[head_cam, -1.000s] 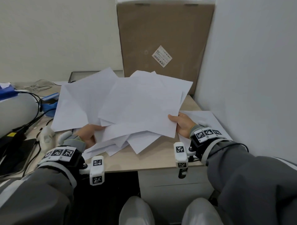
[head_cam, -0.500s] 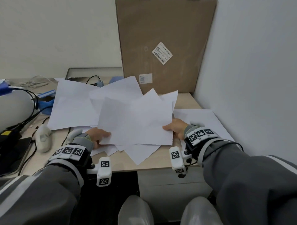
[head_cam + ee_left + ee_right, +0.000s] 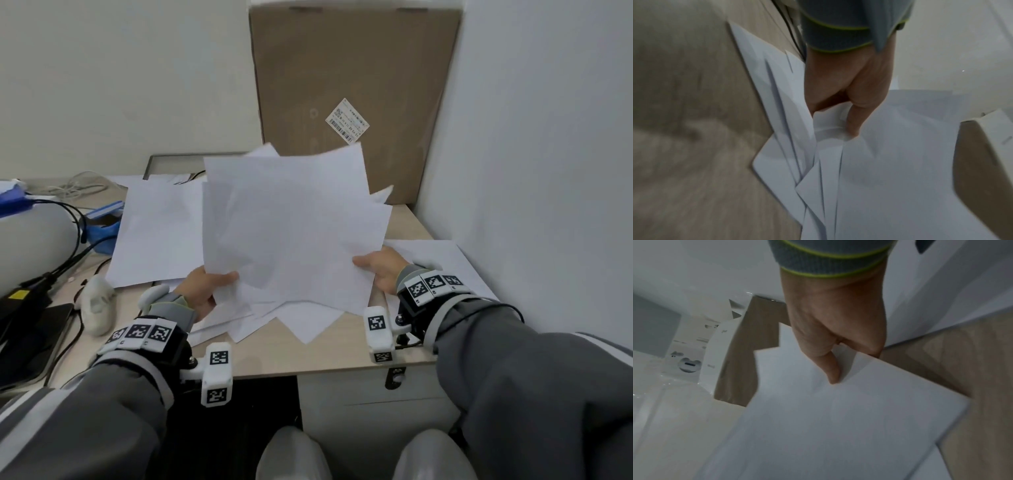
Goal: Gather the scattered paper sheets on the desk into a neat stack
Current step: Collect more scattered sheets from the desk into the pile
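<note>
Paper sheets (image 3: pixel 291 233) are bunched in a loose, uneven sheaf, lifted and tilted up toward the camera over the desk (image 3: pixel 308 356) centre, corners fanning out at different angles. Lower corners stick out at 6 o'clock of the sheaf, just above or on the desktop; can't tell if they touch.

Left hand (image 3: pixel 202 291) grips the sheaf at its 8 o'clock corner, thumb on the front face, other fingers curled behind. Left wrist view: thumb (image 3: pixel 855 120) pressing into the top sheet, several sheet edges splayed beside it.

Right hand (image 3: pixel 380 270) grips the sheaf at its 4 o'clock edge, thumb on top, fingers underneath. Right wrist view confirms: thumb (image 3: pixel 832 369) flat on the top sheet, rest hidden under the paper.

Not in the sheaf: one loose sheet (image 3: pixel 154 233) flat on the desk at 9 o'clock of the sheaf, partly behind it; another sheet (image 3: pixel 445 260) flat at 3 o'clock, under the right wrist.

Cardboard box (image 3: pixel 352 85) stands upright at 12 o'clock against the wall, white barcode label (image 3: pixel 346 120) on its face. At 9 to 10 o'clock: black cables (image 3: pixel 68 253), blue object (image 3: pixel 102 226), small white object (image 3: pixel 97 305) near the left wrist. Dark flat device (image 3: pixel 30 342) at the 8 o'clock desk edge.
</note>
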Motion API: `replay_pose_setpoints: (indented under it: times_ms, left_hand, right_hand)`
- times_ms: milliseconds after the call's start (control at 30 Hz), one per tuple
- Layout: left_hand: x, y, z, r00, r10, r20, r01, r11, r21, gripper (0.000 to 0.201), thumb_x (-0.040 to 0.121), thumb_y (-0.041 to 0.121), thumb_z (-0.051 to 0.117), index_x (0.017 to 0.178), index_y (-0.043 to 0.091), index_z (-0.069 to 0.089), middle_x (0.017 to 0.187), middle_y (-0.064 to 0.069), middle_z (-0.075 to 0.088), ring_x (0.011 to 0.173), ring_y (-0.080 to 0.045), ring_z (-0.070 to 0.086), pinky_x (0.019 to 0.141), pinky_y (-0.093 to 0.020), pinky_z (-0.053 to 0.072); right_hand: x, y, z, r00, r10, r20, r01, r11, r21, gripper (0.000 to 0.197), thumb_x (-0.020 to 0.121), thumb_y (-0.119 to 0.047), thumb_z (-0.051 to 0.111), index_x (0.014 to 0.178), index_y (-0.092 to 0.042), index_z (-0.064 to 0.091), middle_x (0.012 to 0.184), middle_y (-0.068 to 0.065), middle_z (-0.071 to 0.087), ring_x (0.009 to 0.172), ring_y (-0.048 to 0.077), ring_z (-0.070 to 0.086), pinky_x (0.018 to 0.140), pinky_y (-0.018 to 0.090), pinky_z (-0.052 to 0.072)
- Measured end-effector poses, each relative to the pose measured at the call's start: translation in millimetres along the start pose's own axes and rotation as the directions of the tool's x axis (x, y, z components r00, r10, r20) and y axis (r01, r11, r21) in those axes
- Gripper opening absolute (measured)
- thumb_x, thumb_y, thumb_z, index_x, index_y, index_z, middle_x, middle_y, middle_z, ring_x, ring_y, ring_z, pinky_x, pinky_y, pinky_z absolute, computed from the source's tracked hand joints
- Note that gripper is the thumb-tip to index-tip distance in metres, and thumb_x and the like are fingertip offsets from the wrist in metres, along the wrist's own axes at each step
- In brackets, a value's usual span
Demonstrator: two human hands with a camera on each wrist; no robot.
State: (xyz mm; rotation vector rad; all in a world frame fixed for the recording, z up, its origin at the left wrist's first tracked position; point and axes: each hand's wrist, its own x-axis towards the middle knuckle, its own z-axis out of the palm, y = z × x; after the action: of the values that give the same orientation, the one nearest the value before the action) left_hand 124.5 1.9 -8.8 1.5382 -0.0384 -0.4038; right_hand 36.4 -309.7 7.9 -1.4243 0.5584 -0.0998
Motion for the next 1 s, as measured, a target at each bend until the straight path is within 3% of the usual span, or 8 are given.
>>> replay_pose_setpoints:
  times_ms: [133,233,467,567,633,733,833,1000]
  left_hand:
    - [0.5,30.5,1.5,0.994,0.114,-0.005,-0.114,0.992,-0.051,0.031,0.087,-0.005,0.058,0.116,0.005,0.060,0.118,-0.014,0.064,0.106,-0.034,0.060,0.098,-0.047,0.045]
    - [-0.7,52.1,2.0,0.984,0.180,0.006,-0.179,0.981,-0.080,0.033,0.085,-0.002,0.062,0.116,0.007,0.060,0.121,-0.015,0.063,0.106,-0.033,0.061,0.087,-0.043,0.050]
    - [-2.9,44.8,6.1,0.980,0.191,0.064,-0.182,0.976,-0.115,0.051,0.072,0.012,0.073,0.122,0.014,0.061,0.122,-0.008,0.066,0.111,-0.029,0.062,0.093,-0.045,0.050]
    - [-1.5,37.4,15.6,0.980,0.194,0.036,-0.189,0.975,-0.118,0.033,0.082,0.007,0.069,0.112,0.016,0.063,0.120,-0.008,0.066,0.109,-0.029,0.063,0.087,-0.040,0.053]
    - [0.9,37.0,19.0,0.978,0.206,0.036,-0.201,0.974,-0.106,0.028,0.084,0.007,0.067,0.110,0.016,0.064,0.119,-0.009,0.067,0.108,-0.029,0.063,0.086,-0.039,0.053]
    - [4.7,41.2,19.1,0.974,0.226,-0.008,-0.226,0.972,-0.061,0.048,0.070,0.017,0.079,0.115,0.013,0.063,0.118,-0.010,0.068,0.108,-0.031,0.064,0.093,-0.046,0.052]
    - [7.8,46.8,17.0,0.954,0.269,-0.134,-0.275,0.961,-0.029,0.071,0.054,0.030,0.083,0.118,0.007,0.063,0.116,-0.011,0.068,0.106,-0.032,0.065,0.096,-0.049,0.050]
    - [3.6,59.5,13.1,0.923,0.355,-0.145,-0.367,0.928,-0.059,0.050,0.062,0.024,0.079,0.109,0.011,0.068,0.113,-0.009,0.070,0.104,-0.029,0.066,0.092,-0.042,0.052]
  right_hand:
    - [-6.2,-34.2,0.5,0.980,-0.195,0.028,0.190,0.973,0.128,0.036,0.087,0.011,0.056,0.123,0.007,0.056,0.111,0.019,0.063,0.102,0.033,0.060,0.088,0.043,0.051]
    - [-14.6,-60.9,-5.1,0.954,-0.276,0.117,0.254,0.952,0.171,0.024,0.086,0.007,0.057,0.106,-0.006,0.064,0.101,0.009,0.070,0.089,0.026,0.066,0.083,0.038,0.054]
    - [-15.5,-52.9,-17.0,0.954,-0.201,0.221,0.196,0.980,0.045,0.024,0.086,0.003,0.060,0.105,-0.009,0.065,0.106,0.009,0.068,0.092,0.024,0.065,0.092,0.037,0.050]
    - [-12.8,-45.6,-10.3,0.965,-0.211,0.159,0.202,0.977,0.071,0.030,0.085,0.001,0.063,0.115,-0.002,0.062,0.110,0.014,0.067,0.091,0.026,0.066,0.078,0.032,0.055]
    - [-9.9,-43.9,-6.2,0.970,-0.219,0.104,0.212,0.974,0.073,0.037,0.084,0.000,0.065,0.120,0.002,0.059,0.116,0.019,0.065,0.098,0.032,0.064,0.085,0.039,0.054]
    - [-8.5,-43.6,-0.2,0.969,-0.232,0.084,0.230,0.972,0.041,0.035,0.087,-0.001,0.062,0.121,0.002,0.058,0.116,0.018,0.065,0.102,0.032,0.062,0.094,0.043,0.050]
    - [-9.3,-43.1,8.0,0.964,-0.263,0.043,0.259,0.963,0.071,0.030,0.089,0.002,0.059,0.119,0.001,0.059,0.114,0.018,0.065,0.096,0.030,0.062,0.086,0.040,0.052]
    - [-9.1,-46.2,17.3,0.951,-0.310,0.015,0.305,0.941,0.144,0.021,0.087,-0.001,0.062,0.107,-0.007,0.063,0.103,0.011,0.068,0.092,0.028,0.064,0.086,0.039,0.053]
